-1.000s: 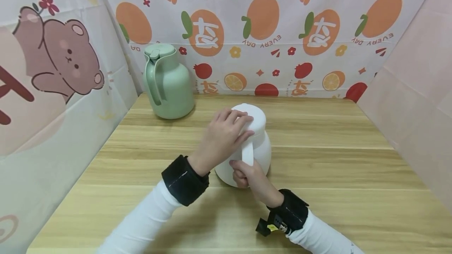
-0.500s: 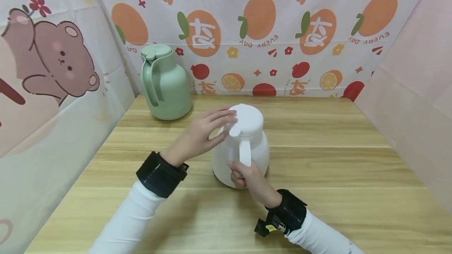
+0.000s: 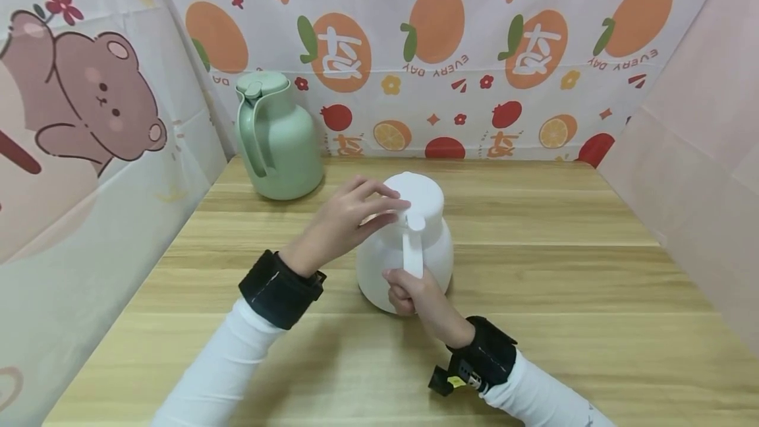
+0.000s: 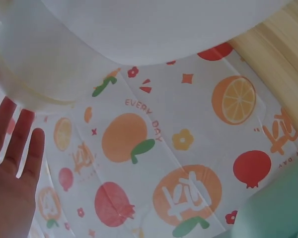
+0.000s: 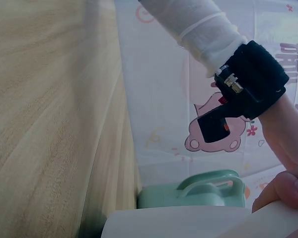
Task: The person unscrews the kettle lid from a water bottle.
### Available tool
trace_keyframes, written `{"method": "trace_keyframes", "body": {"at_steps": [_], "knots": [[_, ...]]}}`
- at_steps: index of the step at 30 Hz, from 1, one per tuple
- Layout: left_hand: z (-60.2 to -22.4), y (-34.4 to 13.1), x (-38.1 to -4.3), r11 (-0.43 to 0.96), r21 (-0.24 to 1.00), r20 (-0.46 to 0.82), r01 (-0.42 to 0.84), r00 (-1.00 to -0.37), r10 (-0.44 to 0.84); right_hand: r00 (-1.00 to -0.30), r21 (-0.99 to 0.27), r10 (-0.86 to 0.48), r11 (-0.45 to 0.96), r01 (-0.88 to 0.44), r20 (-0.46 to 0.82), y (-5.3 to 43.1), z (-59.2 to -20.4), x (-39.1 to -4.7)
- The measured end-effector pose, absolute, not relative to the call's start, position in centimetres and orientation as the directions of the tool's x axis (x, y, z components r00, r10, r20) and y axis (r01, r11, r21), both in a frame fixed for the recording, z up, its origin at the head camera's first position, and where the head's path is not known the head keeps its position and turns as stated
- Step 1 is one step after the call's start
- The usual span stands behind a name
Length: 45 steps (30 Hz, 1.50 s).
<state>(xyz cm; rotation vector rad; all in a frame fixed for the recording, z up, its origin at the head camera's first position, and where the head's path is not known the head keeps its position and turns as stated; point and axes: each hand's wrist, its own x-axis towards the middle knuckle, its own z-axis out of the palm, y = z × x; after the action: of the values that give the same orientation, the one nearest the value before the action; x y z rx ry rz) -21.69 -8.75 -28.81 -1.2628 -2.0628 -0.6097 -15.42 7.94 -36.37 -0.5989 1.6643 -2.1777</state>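
A white thermal jug (image 3: 435,262) stands upright at the middle of the table, its handle towards me. My right hand (image 3: 423,295) grips the lower part of that handle (image 3: 413,256), the thumb lying across it. At the left side of the round white lid (image 3: 423,193) is my left hand (image 3: 350,216), its fingers fairly straight and reaching to the lid's edge near the small tab (image 3: 416,222). The tab lines up with the top of the handle. In the left wrist view, extended fingers (image 4: 32,151) stand close to the jug's neck (image 4: 44,64); contact is hard to tell there.
A mint-green thermal jug (image 3: 284,143) stands at the table's back left corner, near the printed cloth (image 3: 391,84) behind. Cloth walls flank both sides of the wooden table (image 3: 563,282). Black bands (image 3: 281,290) with cameras circle both wrists.
My left hand drew back left from the lid, then came slightly right again. The lid's tab has turned rightwards, from left of the handle to in line with it. My right hand keeps its grip.
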Motion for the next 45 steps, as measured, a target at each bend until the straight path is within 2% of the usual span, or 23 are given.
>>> {"method": "trace_keyframes", "body": {"at_steps": [7,18,22,30,45], "knots": [[-29.3,-7.2,-21.7,0.466,-0.003,0.761,0.885,-0.3,0.575,-0.847,-0.965,-0.519,-0.259,0.025,0.118,8.2,-36.3,-15.5],[-29.5,-6.0,-21.5,0.493,-0.031,0.785,0.869,-0.284,0.55,-0.859,-0.968,-0.502,-0.248,0.039,0.094,8.2,-36.3,-15.4],[-29.5,-6.3,-21.4,0.488,-0.022,0.763,0.873,-0.3,0.572,-0.862,-0.968,-0.498,-0.249,0.032,0.099,8.1,-36.3,-15.4],[-29.7,-7.9,-21.2,0.462,0.108,0.719,0.881,-0.39,0.576,-0.857,-0.964,-0.503,-0.265,0.028,0.113,7.8,-36.4,-15.3],[-29.7,-7.7,-21.1,0.475,0.071,0.715,0.877,-0.377,0.589,-0.851,-0.969,-0.511,-0.247,0.007,0.124,8.1,-36.1,-15.3]]}}
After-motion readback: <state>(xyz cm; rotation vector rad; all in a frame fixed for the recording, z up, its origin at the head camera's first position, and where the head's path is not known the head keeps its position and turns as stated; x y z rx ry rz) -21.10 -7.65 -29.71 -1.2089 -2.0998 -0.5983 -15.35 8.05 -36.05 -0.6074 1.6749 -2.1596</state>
